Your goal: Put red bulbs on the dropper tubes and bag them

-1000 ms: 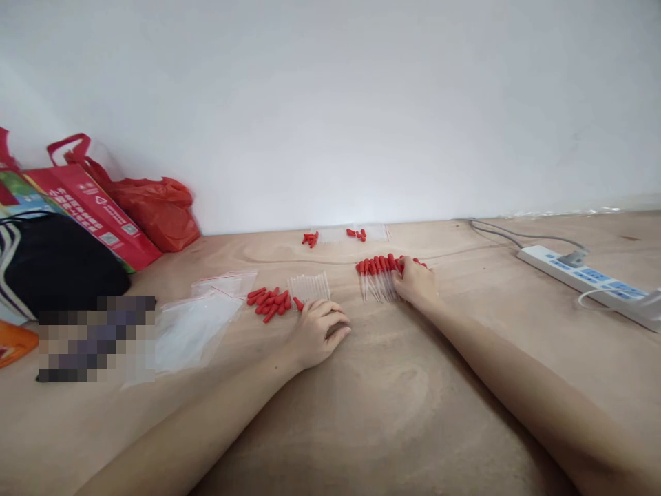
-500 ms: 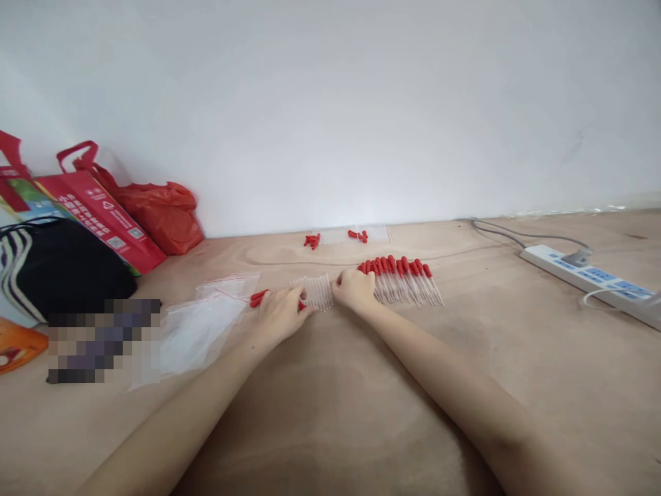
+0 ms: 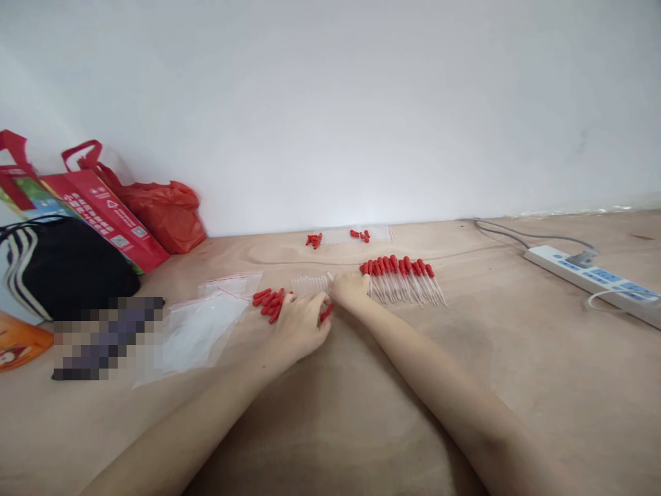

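One red bulb [image 3: 326, 313], just below the frame's centre, looks pinched by the left hand [image 3: 302, 325], thumb to fingers; the right hand [image 3: 351, 289], curled beside clear tubes [image 3: 310, 284], hides its grip. Joining bulb to tube seems underway, calling for aligned ends.

Bare hands [image 3: 301, 325] and forearms [image 3: 428, 372]; small spot [image 3: 264, 366] (a mole, perhaps) near left wrist [image 3: 283, 350]
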`<control>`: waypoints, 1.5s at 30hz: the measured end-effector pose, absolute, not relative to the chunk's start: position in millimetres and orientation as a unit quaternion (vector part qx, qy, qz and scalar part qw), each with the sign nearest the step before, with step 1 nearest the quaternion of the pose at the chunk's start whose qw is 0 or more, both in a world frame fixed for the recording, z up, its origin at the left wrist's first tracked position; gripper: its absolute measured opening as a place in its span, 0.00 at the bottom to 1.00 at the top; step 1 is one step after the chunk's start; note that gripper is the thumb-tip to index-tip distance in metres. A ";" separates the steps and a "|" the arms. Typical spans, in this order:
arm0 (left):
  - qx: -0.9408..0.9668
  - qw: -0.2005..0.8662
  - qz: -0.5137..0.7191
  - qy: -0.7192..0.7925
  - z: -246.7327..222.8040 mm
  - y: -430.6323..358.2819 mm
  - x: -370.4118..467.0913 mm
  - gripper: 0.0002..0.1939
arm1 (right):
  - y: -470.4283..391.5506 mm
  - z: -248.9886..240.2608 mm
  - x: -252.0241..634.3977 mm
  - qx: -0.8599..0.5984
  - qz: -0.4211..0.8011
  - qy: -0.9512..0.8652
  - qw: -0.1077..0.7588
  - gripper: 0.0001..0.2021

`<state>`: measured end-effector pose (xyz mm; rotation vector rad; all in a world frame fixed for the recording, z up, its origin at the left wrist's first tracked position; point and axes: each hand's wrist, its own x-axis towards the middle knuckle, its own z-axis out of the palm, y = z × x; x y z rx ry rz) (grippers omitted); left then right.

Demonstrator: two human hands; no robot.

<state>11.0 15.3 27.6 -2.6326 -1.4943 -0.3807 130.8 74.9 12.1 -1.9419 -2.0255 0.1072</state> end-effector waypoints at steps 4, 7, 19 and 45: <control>-0.889 0.011 -0.148 -0.433 9.4 9.1 17.4 0.13 | 57.5 15.2 160.3 -0.690 0.015 -0.704 0.170 0.12; -0.897 -0.005 -0.156 -0.413 1.3 9.3 18.4 0.11 | 38.9 5.4 198.7 -0.607 0.014 -0.762 0.224 0.10; -0.899 -0.062 -0.253 -0.352 -6.6 11.8 26.5 0.08 | -17.3 -23.4 247.8 -0.418 0.006 -0.858 0.300 0.13; -0.917 -0.059 -0.258 -0.298 -8.1 6.9 28.9 0.11 | -14.3 -21.3 240.1 -0.376 -0.040 -0.885 0.272 0.13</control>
